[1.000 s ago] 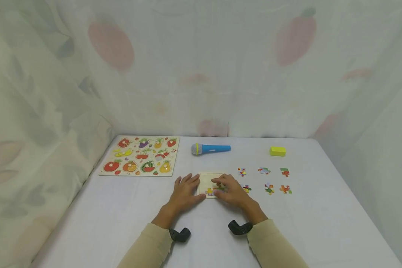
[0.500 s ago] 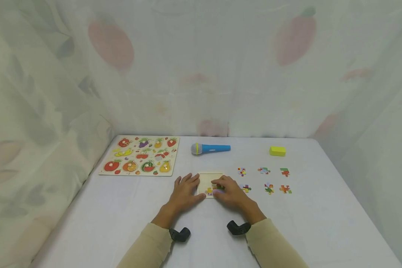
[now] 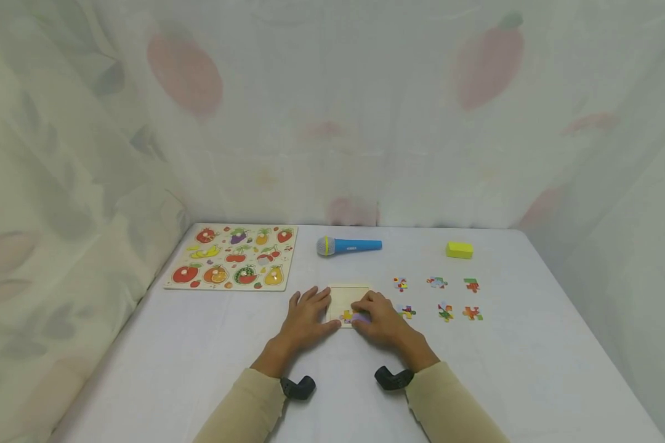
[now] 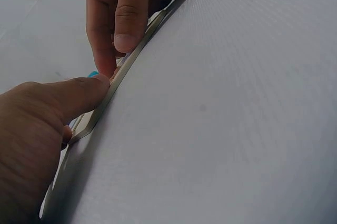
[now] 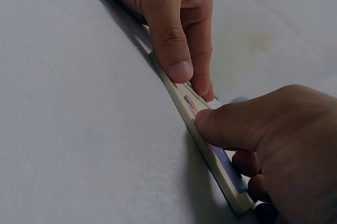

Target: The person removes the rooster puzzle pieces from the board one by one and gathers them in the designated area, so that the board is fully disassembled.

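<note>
A small wooden puzzle tray (image 3: 340, 298) lies flat on the table between the hands, with yellow and purple puzzle pieces (image 3: 346, 316) along its near side. My left hand (image 3: 306, 320) rests along the tray's left rim, fingers spread and straight, thumb at the near edge. Over the tray's right part, my right hand (image 3: 382, 320) has its fingers curled and holds a purplish puzzle piece (image 5: 229, 167) low inside the tray. In the right wrist view its thumb lies on the tray's near side. The right hand hides much of the piece.
Several loose jigsaw pieces (image 3: 445, 312) lie in two rows to the right. A fruit puzzle board (image 3: 255, 269) sits at the back left, a blue microphone (image 3: 357, 245) at the back middle, and a yellow block (image 3: 459, 250) at the back right. Curtains surround the table.
My right hand has shifted slightly left, and its index finger has drawn down closer to the thumb over the tray. The left hand and the loose pieces have stayed put.
</note>
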Action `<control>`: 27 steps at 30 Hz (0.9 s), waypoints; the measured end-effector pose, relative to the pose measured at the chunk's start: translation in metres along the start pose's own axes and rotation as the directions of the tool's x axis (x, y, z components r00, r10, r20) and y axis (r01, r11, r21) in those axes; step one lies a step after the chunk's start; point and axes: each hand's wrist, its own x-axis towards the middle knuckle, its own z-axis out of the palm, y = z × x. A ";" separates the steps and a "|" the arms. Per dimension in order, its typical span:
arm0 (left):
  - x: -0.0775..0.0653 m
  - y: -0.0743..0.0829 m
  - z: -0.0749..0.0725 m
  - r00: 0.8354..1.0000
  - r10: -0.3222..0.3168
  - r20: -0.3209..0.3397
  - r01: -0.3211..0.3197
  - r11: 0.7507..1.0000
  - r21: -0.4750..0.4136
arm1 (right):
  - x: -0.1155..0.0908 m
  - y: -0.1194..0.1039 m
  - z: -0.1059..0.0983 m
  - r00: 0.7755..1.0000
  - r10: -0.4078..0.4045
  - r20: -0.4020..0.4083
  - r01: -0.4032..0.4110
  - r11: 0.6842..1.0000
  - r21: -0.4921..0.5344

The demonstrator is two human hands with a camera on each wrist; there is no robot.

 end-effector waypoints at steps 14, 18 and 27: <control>-0.001 0.002 -0.002 1.000 0.004 -0.006 -0.004 1.000 -0.007 | 0.000 -0.002 0.001 1.000 0.007 -0.003 -0.007 1.000 -0.009; -0.002 0.002 -0.003 1.000 0.004 -0.009 -0.004 1.000 -0.019 | 0.000 -0.002 0.001 1.000 0.009 -0.004 -0.009 1.000 -0.003; -0.001 0.002 -0.002 1.000 0.009 -0.016 -0.010 1.000 -0.020 | -0.001 0.000 0.000 0.997 -0.056 -0.048 0.058 0.998 0.038</control>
